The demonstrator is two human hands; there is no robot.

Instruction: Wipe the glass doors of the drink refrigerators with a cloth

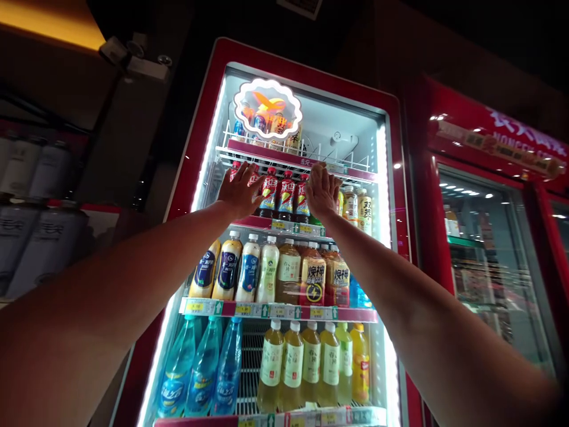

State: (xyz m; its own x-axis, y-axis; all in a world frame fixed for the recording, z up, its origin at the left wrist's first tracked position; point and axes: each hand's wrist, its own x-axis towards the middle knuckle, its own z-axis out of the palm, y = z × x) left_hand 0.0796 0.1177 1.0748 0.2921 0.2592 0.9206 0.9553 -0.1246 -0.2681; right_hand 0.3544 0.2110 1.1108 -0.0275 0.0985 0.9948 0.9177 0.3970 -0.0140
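Both arms reach up toward a lit, red-framed drinks fridge (398, 178). My left hand (242, 193) is open, fingers spread, in front of red-capped bottles (269, 193) on the second shelf from the top. My right hand (323, 191) is raised at the same height, holding nothing visible, its fingers extended but slightly bent, near the right end of those bottles. Both hands seem to be at the fridge's glass front; whether the palms touch it cannot be made out. A glowing scalloped sign (268, 109) shows above my left hand.
Lower shelves hold tea bottles (291, 273), blue bottles (200, 367) and pale green-yellow bottles (293, 365). Another red fridge (484, 142) stands at right. Large pale containers (57, 237) line a dark shelf at left.
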